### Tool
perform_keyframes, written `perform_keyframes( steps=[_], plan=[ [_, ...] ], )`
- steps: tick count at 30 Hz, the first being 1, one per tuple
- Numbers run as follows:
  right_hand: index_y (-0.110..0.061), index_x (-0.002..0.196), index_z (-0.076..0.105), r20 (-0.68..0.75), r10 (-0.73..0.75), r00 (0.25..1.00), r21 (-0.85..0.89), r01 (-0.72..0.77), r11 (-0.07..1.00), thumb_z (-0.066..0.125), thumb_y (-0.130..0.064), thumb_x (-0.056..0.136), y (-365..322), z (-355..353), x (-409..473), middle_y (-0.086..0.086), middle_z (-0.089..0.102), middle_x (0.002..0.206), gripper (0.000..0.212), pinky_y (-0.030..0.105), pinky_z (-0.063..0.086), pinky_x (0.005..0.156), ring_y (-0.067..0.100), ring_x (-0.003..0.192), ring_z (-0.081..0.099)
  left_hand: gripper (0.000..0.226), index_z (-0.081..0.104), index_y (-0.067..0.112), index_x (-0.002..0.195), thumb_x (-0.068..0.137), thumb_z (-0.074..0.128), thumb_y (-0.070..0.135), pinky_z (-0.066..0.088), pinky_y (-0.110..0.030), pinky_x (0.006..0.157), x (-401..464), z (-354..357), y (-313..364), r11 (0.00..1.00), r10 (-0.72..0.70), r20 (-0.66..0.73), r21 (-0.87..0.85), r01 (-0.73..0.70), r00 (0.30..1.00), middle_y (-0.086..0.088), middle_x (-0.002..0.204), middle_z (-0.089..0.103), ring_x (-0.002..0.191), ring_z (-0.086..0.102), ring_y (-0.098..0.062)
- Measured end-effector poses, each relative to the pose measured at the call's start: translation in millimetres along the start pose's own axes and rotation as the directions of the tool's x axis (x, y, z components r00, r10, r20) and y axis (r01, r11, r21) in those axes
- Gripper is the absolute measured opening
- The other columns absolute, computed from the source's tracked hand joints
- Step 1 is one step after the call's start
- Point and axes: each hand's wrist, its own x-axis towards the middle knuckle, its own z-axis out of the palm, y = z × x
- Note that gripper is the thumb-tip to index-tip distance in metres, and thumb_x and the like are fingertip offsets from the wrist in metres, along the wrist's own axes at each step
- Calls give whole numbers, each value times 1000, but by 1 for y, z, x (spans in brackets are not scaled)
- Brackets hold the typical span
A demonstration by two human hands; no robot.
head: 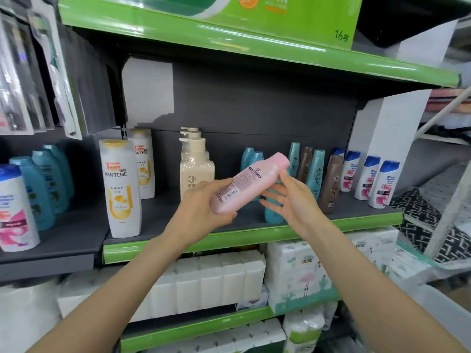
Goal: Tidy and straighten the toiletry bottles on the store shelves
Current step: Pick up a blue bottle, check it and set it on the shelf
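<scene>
Standing along the grey shelf [163,220], left to right: white Pantene bottles [121,189], cream pump bottles [195,171], teal and brown bottles [316,171], blue-capped white bottles [383,184]. Left hand [201,210] grips the base of a tilted pink bottle [248,187] above the shelf's front edge; right hand [290,200], fingers spread, touches it near the cap.
</scene>
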Motion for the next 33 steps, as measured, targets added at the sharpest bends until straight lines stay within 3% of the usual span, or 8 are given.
perform_keyframes(
  steps=[3,7,11,17,22,28,33],
  plan=[
    [-16,112,59,-16,-30,999,-98,28,995,43,-36,99,-2,3,3,8,65,115,29,39,52,91,18,106,64,52,57,37,122,75,72,22,41,-6,72,2,-4,-1,971,-108,73,-207,121,991,20,101,60,93,57,0],
    [-15,133,48,-19,-67,998,-92,65,994,46,-30,98,-4,4,9,5,59,125,38,42,51,95,17,110,61,33,61,32,114,87,60,13,54,-21,71,3,-3,1,813,-181,268,-500,297,946,5,103,62,96,57,-12],
    [-25,137,42,-22,-101,995,-104,98,990,56,-25,94,-15,2,21,0,59,116,45,41,55,87,21,102,65,30,61,24,118,90,55,14,56,-29,77,11,2,-1,737,-229,368,-539,407,901,-4,113,61,106,58,-20],
    [-16,111,61,95,-216,972,-313,235,920,56,-15,93,-34,-3,41,0,66,99,18,23,58,69,13,87,67,28,61,27,115,87,62,32,53,-35,81,31,21,-7,717,-253,398,-534,447,882,-3,110,67,99,66,-25],
    [-16,107,63,130,-304,944,-424,330,843,59,-14,92,-43,-10,73,2,68,99,16,18,56,71,9,92,66,19,58,28,110,91,58,30,52,-32,82,57,43,-9,795,-233,301,-489,360,925,4,107,64,100,60,-15],
    [-16,107,63,146,-357,923,-508,379,773,65,-16,87,-47,-21,119,6,68,100,20,40,56,84,20,97,66,27,59,18,109,84,67,23,53,-33,82,100,67,-16,918,-226,104,-308,248,968,1,103,65,95,61,-15],
    [-23,95,63,132,-368,920,-506,382,773,68,-17,85,-45,-34,150,6,68,96,13,45,57,83,23,95,66,31,59,18,110,81,69,15,49,-21,75,132,81,-15,957,-175,-34,-240,161,984,3,104,64,94,60,-11]
  ],
)
